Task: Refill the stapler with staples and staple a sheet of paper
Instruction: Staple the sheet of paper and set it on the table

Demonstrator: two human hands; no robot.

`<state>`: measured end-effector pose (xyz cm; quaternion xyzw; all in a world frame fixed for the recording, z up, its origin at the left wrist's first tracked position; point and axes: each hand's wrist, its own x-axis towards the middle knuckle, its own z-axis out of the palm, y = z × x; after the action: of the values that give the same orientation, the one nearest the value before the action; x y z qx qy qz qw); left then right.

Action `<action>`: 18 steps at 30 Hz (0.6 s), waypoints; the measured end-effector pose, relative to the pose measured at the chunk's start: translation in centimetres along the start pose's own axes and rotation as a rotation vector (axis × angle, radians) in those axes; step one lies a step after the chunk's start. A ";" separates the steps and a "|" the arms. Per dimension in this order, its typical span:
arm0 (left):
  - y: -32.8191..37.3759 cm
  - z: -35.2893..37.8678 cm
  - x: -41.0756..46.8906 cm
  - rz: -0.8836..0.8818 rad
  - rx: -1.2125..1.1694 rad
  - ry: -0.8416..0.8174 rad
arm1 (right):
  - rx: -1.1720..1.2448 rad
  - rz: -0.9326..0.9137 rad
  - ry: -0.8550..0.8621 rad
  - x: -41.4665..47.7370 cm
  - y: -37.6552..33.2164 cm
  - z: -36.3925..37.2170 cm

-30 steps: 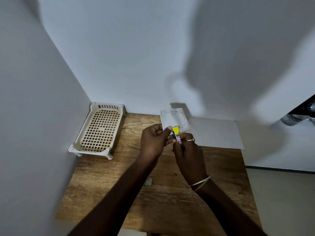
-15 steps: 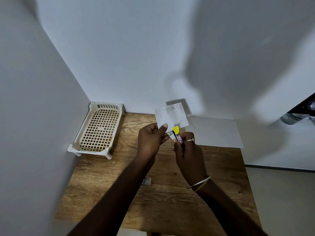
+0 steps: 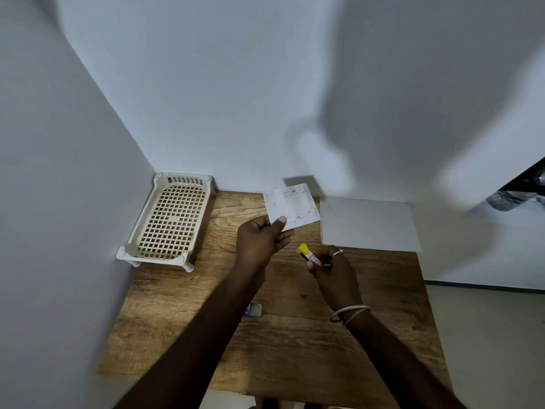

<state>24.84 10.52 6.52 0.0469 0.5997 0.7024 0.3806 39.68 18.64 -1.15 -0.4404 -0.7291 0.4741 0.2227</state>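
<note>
Both our hands busy: L hand (image 3: 259, 240) pinches paper slip (image 3: 295, 206) betw. thumb & fingers; R hand (image 3: 336, 276) fingers curl round stapler (image 3: 308, 255), clear of slip.

We can read no text. The printed lines on the paper slip (image 3: 295, 206), centre of the frame, are blurred, and the red-framed label on the stapler (image 3: 309, 256) just below is too small.

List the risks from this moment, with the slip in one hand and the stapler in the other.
1. The left hand pinches the paper slip at one corner only; it may slide free or bend.
2. The right hand holds the small stapler in its fingers above the table; it may drop.
3. The small box lies beside the left forearm; a sweep could knock it away.
</note>
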 end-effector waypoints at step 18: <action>-1.8 -0.5 -0.2 -0.091 0.037 -0.045 | -0.476 -0.153 -0.176 -1.7 7.4 -0.4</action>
<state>25.59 9.97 4.90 0.0423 0.6054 0.6718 0.4247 44.08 18.59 -7.36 -0.3811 -0.8678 0.3077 0.0835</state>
